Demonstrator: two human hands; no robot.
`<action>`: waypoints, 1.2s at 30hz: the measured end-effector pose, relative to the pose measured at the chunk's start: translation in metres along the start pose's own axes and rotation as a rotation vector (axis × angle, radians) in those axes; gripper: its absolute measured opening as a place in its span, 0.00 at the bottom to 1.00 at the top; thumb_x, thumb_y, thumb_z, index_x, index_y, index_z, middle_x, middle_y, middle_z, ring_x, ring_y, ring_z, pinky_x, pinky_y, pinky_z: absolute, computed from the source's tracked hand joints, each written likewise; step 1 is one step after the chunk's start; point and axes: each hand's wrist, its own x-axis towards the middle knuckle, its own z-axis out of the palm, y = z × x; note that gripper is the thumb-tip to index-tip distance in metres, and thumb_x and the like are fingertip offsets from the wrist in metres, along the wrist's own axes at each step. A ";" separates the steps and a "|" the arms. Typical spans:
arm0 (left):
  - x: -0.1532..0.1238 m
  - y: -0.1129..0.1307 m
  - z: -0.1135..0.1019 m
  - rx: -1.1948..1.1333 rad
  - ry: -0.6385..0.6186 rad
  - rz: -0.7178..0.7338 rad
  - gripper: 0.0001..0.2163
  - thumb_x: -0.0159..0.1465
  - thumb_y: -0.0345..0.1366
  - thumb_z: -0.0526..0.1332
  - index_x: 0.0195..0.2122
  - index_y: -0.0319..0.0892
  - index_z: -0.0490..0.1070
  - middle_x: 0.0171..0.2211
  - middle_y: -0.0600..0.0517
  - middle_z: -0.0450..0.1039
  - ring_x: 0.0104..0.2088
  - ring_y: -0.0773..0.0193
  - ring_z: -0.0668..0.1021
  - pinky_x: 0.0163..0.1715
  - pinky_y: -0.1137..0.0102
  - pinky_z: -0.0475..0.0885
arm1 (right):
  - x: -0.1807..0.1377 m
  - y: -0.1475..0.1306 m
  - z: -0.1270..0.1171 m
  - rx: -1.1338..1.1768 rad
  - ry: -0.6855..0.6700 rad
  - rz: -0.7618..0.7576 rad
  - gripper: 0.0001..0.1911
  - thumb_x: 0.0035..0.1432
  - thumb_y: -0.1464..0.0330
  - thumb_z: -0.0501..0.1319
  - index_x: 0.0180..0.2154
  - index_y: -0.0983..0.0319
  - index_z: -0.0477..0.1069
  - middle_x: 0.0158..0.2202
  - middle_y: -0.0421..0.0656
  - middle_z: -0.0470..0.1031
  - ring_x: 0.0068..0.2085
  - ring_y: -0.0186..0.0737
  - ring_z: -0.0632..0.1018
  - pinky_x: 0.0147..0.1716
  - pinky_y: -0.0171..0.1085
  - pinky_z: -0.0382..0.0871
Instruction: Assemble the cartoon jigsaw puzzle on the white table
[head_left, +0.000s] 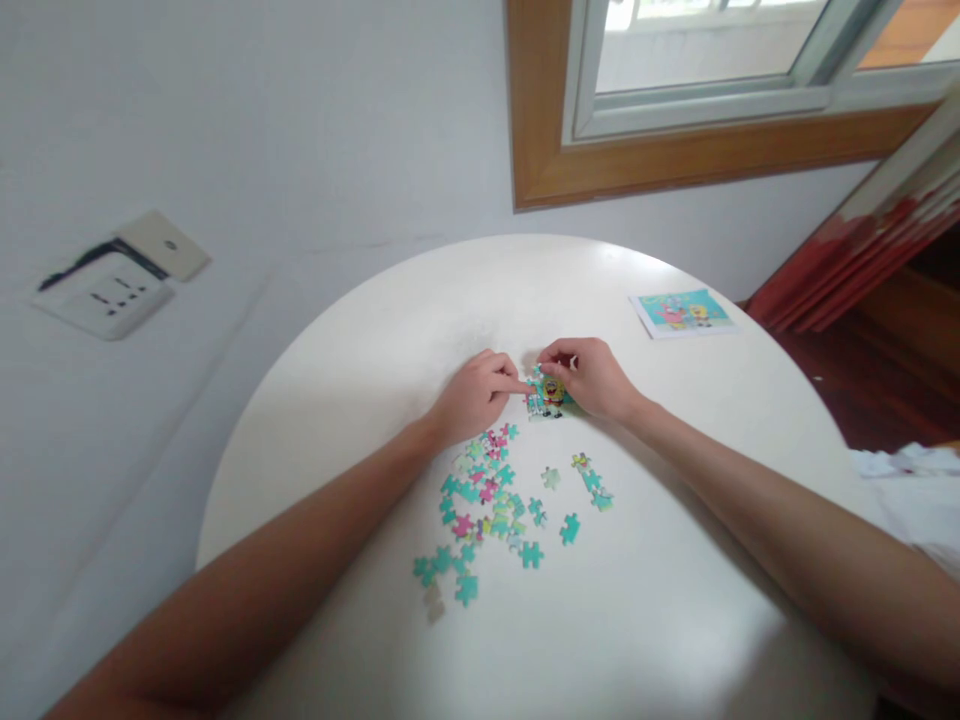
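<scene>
- Pointing with an extended index finger, the left hand (478,393) touches the left side of the partly joined puzzle (553,395); its other fingers curl in, and I cannot tell whether they close on anything.
- The right hand's (594,377) grip has thumb and forefinger close together beside a small teal piece (538,370) at the puzzle's upper edge; whether they clamp it, I cannot tell.
- The joined puzzle lies on the counter (675,600) between both hands, showing a yellow figure on teal.
- Nearer the person, loose pieces (488,490), teal, pink and pale green, spread in a heap below the left hand.
- Right of the heap lie a pale piece (550,477) and a slanting joined strip (592,481).
- Beyond the right hand, a picture card (684,313) rests near the counter's far right edge.
- Further out are a wall socket (112,294) at left, a wood-framed window (697,85) and a red-and-white curtain (847,255) at right.
</scene>
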 end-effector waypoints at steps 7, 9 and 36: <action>-0.001 0.000 -0.001 -0.005 -0.034 -0.030 0.19 0.64 0.21 0.56 0.42 0.51 0.83 0.35 0.50 0.74 0.40 0.61 0.73 0.43 0.66 0.70 | 0.006 -0.003 0.005 -0.040 -0.086 0.026 0.06 0.56 0.72 0.62 0.31 0.64 0.79 0.26 0.41 0.77 0.28 0.34 0.70 0.31 0.36 0.62; -0.001 0.000 -0.001 -0.009 -0.038 -0.032 0.19 0.65 0.22 0.56 0.42 0.51 0.83 0.36 0.50 0.74 0.40 0.61 0.73 0.43 0.66 0.70 | 0.007 -0.002 0.007 -0.047 -0.105 0.028 0.07 0.56 0.73 0.62 0.30 0.64 0.79 0.25 0.41 0.77 0.28 0.34 0.69 0.31 0.36 0.62; -0.002 -0.003 0.001 -0.025 -0.043 -0.033 0.21 0.63 0.20 0.54 0.43 0.50 0.82 0.36 0.51 0.74 0.40 0.61 0.74 0.44 0.64 0.70 | 0.022 0.009 0.006 -0.200 0.034 -0.076 0.06 0.58 0.73 0.63 0.32 0.61 0.79 0.34 0.44 0.78 0.35 0.39 0.72 0.38 0.39 0.65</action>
